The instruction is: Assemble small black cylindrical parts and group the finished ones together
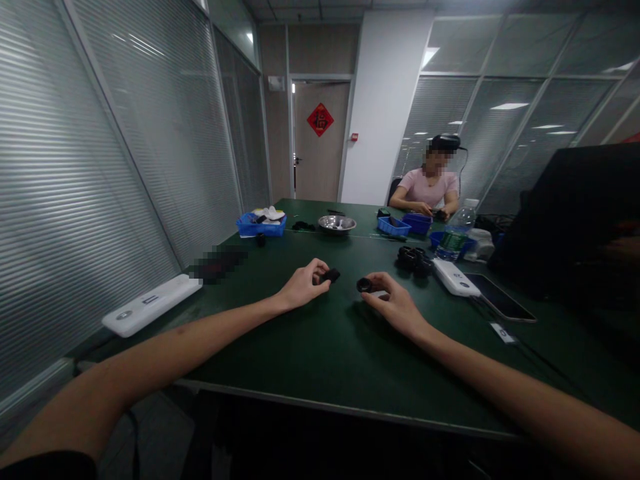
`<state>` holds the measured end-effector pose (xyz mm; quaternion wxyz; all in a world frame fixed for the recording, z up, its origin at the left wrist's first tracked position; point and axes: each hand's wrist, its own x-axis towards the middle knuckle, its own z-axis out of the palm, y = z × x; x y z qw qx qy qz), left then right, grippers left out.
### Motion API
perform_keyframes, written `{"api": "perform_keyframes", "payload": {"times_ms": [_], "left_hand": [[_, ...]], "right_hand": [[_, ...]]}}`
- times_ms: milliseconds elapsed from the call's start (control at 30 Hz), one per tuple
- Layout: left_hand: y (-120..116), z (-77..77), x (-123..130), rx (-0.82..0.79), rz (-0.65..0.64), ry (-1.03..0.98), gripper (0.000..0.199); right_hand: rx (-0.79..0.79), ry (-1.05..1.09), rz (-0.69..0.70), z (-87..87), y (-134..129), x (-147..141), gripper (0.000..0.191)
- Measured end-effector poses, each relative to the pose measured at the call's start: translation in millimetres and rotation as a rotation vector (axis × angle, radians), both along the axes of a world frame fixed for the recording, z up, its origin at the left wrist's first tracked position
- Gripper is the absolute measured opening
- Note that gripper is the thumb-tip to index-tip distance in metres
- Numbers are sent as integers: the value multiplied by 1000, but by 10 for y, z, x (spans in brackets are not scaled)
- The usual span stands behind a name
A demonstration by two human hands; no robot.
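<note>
Over the middle of the green table (300, 340), my left hand (303, 285) pinches a small black part (331, 275) between thumb and fingers; its exact kind is too dark to tell. A short gap to the right, my right hand (393, 301) is closed on a black ring-shaped part (365, 285), its round opening turned toward the left hand. The two parts are apart from each other. Several black round parts (414, 260) lie grouped on the table beyond my right hand.
A blue basket (263, 228) and a metal bowl (337, 225) stand farther back, with another blue basket (393, 227) right of them. A water bottle (454, 233), white power bank (455, 277) and phone (500, 298) sit at right. Another white device (153, 305) lies left. A co-worker (429, 187) sits across.
</note>
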<state>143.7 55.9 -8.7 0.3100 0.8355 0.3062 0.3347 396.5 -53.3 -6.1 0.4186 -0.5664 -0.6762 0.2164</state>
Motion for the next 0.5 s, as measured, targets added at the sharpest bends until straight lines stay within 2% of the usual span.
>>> {"api": "perform_keyframes", "payload": {"times_ms": [200,367,500], "left_hand": [[-151,97,-7,165,-75,44,31],[-239,78,4,336,-122,213,35],[-278,60,37,396,-181,289,35]], "right_hand": [[-6,-12,9,49,-23,-7,33],[20,-61,47,45,-20,-14,33],[83,-129,59,13,-18,-5,37]]}}
